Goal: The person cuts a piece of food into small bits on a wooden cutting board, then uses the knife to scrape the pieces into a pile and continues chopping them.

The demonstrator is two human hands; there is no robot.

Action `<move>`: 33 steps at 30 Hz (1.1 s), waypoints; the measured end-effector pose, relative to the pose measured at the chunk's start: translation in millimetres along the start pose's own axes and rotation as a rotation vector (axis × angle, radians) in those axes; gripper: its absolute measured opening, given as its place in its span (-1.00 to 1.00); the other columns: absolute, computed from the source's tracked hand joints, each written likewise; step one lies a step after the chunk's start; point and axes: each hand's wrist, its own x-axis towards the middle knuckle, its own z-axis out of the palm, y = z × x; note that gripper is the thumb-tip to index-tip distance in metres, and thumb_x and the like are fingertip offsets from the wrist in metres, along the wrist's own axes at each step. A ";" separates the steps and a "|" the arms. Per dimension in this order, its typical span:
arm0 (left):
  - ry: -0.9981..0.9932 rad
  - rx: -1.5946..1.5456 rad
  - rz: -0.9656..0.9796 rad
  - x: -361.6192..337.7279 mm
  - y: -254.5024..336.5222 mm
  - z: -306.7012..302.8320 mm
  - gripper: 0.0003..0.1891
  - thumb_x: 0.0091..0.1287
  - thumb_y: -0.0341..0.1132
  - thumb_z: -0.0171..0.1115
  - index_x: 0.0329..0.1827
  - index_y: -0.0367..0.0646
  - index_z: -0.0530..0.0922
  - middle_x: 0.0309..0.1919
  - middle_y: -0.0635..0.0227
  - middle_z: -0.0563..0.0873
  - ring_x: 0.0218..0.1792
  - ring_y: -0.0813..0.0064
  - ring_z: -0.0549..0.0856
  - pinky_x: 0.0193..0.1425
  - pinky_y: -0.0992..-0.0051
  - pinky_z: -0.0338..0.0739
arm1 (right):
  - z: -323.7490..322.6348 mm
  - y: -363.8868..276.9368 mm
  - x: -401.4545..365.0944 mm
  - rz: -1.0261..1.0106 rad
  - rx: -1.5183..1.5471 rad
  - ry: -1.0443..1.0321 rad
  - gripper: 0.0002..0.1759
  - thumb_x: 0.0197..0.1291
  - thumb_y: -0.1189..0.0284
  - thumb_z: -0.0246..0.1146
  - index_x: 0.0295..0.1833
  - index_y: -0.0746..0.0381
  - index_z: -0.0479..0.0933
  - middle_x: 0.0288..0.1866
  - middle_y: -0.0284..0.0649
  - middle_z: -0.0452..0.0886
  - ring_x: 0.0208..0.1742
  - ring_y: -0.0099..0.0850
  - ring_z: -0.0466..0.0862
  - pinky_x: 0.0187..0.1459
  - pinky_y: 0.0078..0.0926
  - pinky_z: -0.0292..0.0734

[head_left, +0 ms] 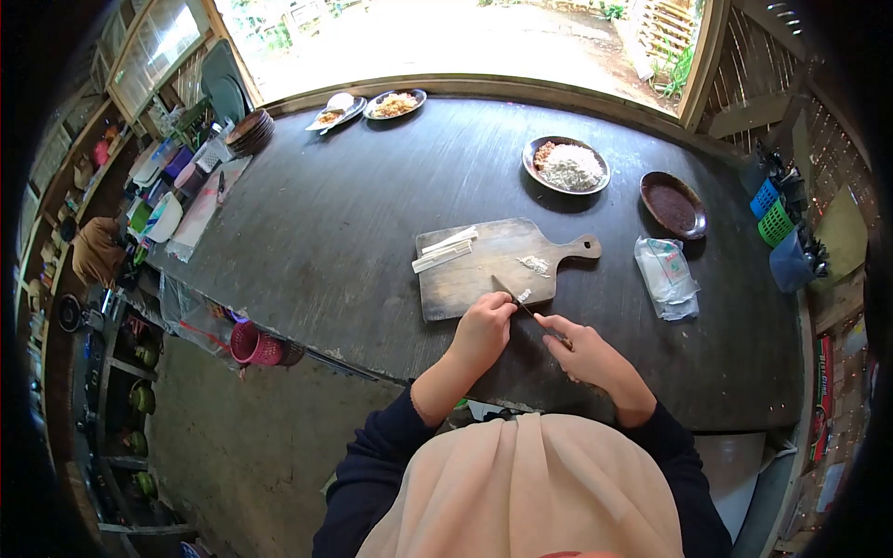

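Observation:
A wooden cutting board [484,270] lies on the dark table, its handle pointing right. My right hand [586,357] is closed around a knife [513,295], whose blade reaches over the board's front part. My left hand [486,325] rests at the board's front edge beside the blade, fingers bent together; what they press or hold is too small to make out. Small white cut pieces [525,297] lie by the blade, and a little pile of white bits [535,265] sits near the handle. Long pale sticks [445,251] lie at the board's upper left.
Behind the board stands a plate of white and reddish-brown food [569,167]. To the right are a brown bowl [673,205] and a plastic packet [667,277]. Two plates of food [395,104] stand by the window. Stacked brown dishes [250,133] and containers line the left side.

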 end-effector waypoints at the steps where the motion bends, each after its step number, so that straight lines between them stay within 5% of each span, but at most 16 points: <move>1: -0.003 -0.007 -0.008 1.0 -0.1 -0.8 -0.85 0.12 -0.59 0.25 -0.23 -0.30 0.66 -0.14 0.15 0.69 -0.06 0.12 0.67 0.09 0.29 0.57 | 0.8 0.3 0.6 -0.007 0.006 0.014 -0.56 0.41 0.37 0.11 0.38 0.08 0.43 -0.64 -0.24 0.46 -0.67 -0.53 0.44 -0.51 -0.47 0.46; 17: -0.010 -0.022 -0.028 0.7 1.8 -1.7 -0.85 0.13 -0.58 0.26 -0.23 -0.30 0.65 -0.12 0.15 0.69 -0.03 0.12 0.66 0.11 0.29 0.57 | 0.4 11.3 5.9 -0.090 -0.036 0.043 -0.59 0.41 0.39 0.13 0.34 0.12 0.46 -0.63 -0.10 0.49 -0.66 -0.52 0.42 -0.48 -0.45 0.44; 20: -0.007 -0.027 -0.024 2.1 2.7 -3.0 -0.86 0.13 -0.59 0.26 -0.24 -0.30 0.65 -0.12 0.15 0.69 -0.02 0.11 0.66 0.12 0.27 0.56 | -0.1 4.1 6.2 -0.058 0.000 0.020 -0.58 0.42 0.39 0.12 0.36 0.10 0.44 -0.64 -0.27 0.49 -0.68 -0.57 0.43 -0.54 -0.51 0.41; 22: -0.025 -0.012 -0.032 1.9 2.3 -3.3 -0.86 0.12 -0.59 0.26 -0.25 -0.30 0.64 -0.11 0.15 0.69 -0.02 0.11 0.66 0.12 0.27 0.56 | -0.7 0.9 1.9 -0.047 -0.032 0.031 -0.60 0.39 0.41 0.15 0.31 0.15 0.47 -0.61 0.01 0.49 -0.64 -0.45 0.43 -0.45 -0.42 0.45; 31: 0.008 -0.024 -0.012 2.0 1.0 -1.8 -0.87 0.12 -0.59 0.26 -0.26 -0.30 0.64 -0.12 0.14 0.68 -0.04 0.10 0.66 0.10 0.27 0.56 | 3.7 12.1 6.1 -0.175 -0.068 0.085 -0.61 0.37 0.41 0.16 0.29 0.14 0.48 -0.53 0.16 0.51 -0.64 -0.28 0.52 -0.40 -0.31 0.50; 33: -0.008 -0.023 -0.021 2.0 4.2 -3.8 -0.87 0.13 -0.59 0.26 -0.26 -0.30 0.64 -0.12 0.14 0.68 -0.04 0.10 0.66 0.09 0.27 0.56 | 4.9 16.0 13.4 -0.172 -0.073 0.070 -0.59 0.39 0.41 0.14 0.33 0.10 0.46 -0.59 -0.03 0.49 -0.66 -0.41 0.48 -0.46 -0.39 0.46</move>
